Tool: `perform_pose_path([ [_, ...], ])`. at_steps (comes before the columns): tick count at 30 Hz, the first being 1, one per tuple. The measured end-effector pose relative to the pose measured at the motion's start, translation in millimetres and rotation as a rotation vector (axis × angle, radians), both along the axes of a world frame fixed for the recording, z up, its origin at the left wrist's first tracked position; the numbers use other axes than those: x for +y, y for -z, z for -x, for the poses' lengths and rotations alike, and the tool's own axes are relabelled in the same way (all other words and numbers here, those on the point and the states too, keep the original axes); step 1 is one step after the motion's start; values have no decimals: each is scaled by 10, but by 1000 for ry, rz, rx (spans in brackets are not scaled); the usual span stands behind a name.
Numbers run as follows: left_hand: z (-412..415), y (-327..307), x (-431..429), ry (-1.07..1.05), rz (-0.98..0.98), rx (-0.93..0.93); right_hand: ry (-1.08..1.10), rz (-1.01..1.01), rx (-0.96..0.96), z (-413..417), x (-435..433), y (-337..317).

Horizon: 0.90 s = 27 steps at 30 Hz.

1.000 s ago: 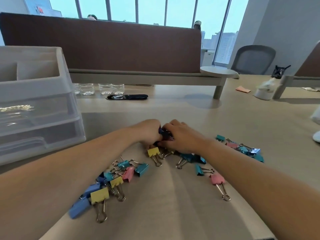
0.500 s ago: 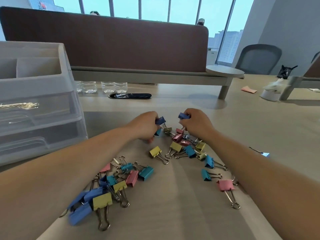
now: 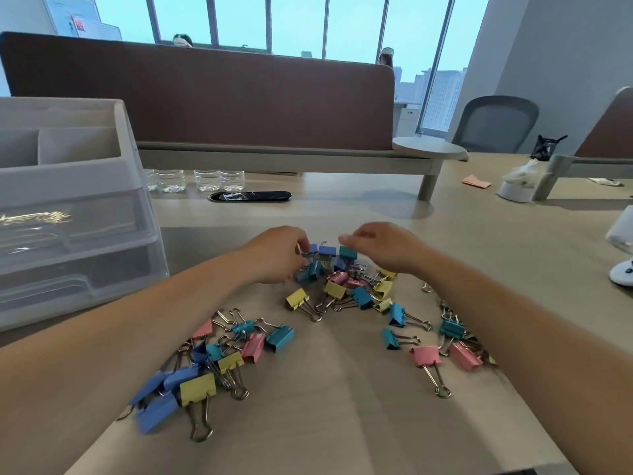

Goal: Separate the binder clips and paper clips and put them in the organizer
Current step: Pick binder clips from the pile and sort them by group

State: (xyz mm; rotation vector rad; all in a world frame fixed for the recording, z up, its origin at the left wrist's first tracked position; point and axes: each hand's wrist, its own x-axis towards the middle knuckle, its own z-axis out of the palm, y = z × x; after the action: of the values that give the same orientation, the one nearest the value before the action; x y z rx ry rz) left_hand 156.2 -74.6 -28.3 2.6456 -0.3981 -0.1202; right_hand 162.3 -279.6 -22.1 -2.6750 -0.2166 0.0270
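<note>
Colourful binder clips lie scattered on the beige desk (image 3: 325, 423): one heap near my left forearm (image 3: 205, 365), one in the middle (image 3: 342, 289), a few by my right forearm (image 3: 455, 344). My left hand (image 3: 274, 255) hovers over the middle heap with fingers curled, pinching a blue binder clip (image 3: 312, 249). My right hand (image 3: 383, 248) is close beside it, its fingertips pinching a teal binder clip (image 3: 347, 252) from above. Another blue clip (image 3: 327, 250) sits between the hands. The translucent white organizer (image 3: 78, 255) stands at the left, with gold paper clips (image 3: 34, 217) in its upper drawer.
A brown desk divider (image 3: 205, 97) runs along the back, with water bottles (image 3: 200, 180) and a black cable slot (image 3: 250, 196) below it. A white roll (image 3: 513, 193) and a white object (image 3: 621, 265) sit at the right; a grey chair (image 3: 496, 125) stands beyond.
My hands parted from a tight clasp, each lifting a clip, then came closer together over the middle heap. The camera tilted a little, showing more clips on the right.
</note>
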Motion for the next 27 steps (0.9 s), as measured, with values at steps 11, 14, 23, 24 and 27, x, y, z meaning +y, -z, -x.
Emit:
perform_pose_path([
  [11, -21, 15, 121, 53, -236, 57, -95, 523, 202, 61, -124, 220],
  [14, -41, 61, 86, 104, -203, 108, -102, 507, 148, 13, -69, 261],
  [23, -282, 138, 15, 79, -211, 46, -136, 444, -115, -152, 78, 389],
  [24, -291, 141, 21, 71, -198, 43, -132, 441, -137, -162, 90, 390],
  [27, -315, 154, 31, 25, -134, 80, -96, 436, -173, -195, 147, 382],
])
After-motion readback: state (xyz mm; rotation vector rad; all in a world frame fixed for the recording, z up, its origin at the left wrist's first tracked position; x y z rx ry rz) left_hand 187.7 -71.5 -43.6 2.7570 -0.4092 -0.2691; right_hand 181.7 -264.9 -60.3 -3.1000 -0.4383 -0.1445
